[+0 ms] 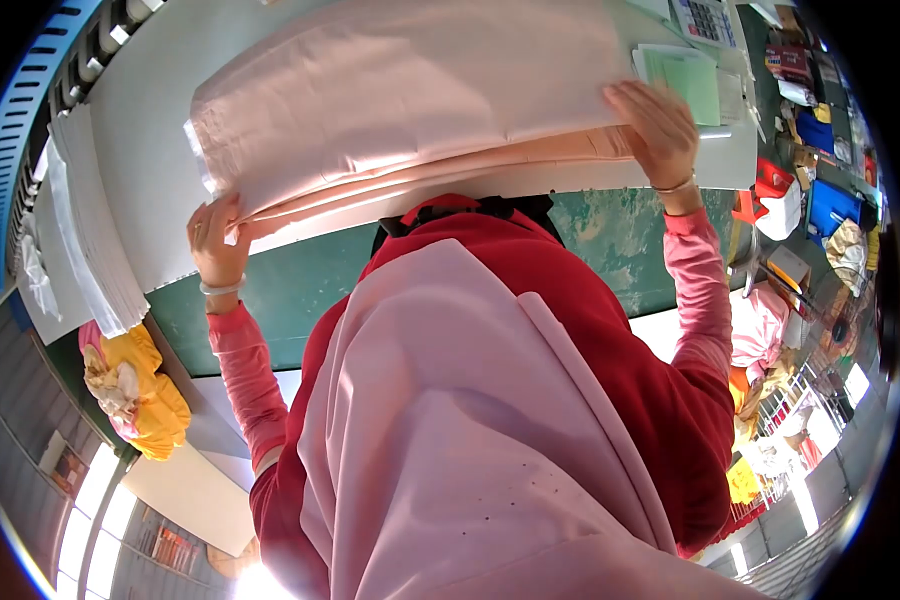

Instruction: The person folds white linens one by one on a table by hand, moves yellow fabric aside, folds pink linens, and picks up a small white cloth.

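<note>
A large folded pink fabric lies on a white table in front of me. My left hand grips its near left corner, fingers curled around the stacked layers. At the fabric's right edge, my right hand has its fingers spread over the top layers and holds that edge. Both wrists carry a bangle, and both sleeves are pink. My red top and pink scarf fill the lower middle of the view and hide the table's near edge.
A stack of white sheets sits at the table's left end, with a yellow and pink cloth bundle below it. Green paper and a calculator lie at the far right. Cluttered shelves stand to the right over green floor.
</note>
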Demonstrator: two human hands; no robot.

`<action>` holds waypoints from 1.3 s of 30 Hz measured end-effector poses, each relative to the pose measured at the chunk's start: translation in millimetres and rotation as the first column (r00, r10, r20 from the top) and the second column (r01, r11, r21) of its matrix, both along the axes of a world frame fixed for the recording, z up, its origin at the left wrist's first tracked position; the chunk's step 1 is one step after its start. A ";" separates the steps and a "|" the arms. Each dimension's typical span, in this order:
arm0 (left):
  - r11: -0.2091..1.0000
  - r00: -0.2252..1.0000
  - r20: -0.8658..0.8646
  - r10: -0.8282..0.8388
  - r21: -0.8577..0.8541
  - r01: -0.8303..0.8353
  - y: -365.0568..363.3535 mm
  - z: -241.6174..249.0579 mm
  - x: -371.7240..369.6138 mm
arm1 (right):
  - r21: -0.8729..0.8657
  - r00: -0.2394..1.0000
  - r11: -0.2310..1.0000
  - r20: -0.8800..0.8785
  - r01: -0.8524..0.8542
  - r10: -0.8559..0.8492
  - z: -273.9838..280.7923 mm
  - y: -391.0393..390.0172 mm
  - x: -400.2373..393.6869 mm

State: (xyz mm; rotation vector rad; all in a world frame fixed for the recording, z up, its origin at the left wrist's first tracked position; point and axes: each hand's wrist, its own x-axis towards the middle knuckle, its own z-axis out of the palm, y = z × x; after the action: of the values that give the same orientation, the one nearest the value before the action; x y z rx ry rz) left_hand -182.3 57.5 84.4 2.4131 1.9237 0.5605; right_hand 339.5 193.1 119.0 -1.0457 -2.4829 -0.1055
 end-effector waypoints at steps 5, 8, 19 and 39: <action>0.991 0.997 0.005 0.079 0.109 -0.079 -7.2 24.9 9.6 | 0.059 0.998 0.996 -0.014 0.066 -0.066 20.4 -21.7 1.6; 0.996 0.995 -0.052 0.088 -0.022 -0.090 -17.0 11.3 11.1 | -0.227 0.998 0.972 0.011 0.061 -0.060 -33.2 -48.6 15.9; 0.988 0.984 0.091 -0.150 -0.020 0.153 111.9 44.4 131.9 | -0.186 0.996 0.980 0.049 -0.070 0.081 -6.6 15.6 -79.2; 0.578 0.124 0.566 0.815 -0.808 -0.112 303.5 -64.7 3.6 | -0.204 0.744 0.743 -0.088 0.638 -0.663 -122.4 288.4 48.4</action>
State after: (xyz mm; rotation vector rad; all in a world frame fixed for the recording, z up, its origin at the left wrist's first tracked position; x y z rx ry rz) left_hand -178.7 361.0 19.6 0.5139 1.7538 0.8848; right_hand 387.9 481.5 -3.3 -1.8877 -1.8953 -0.0308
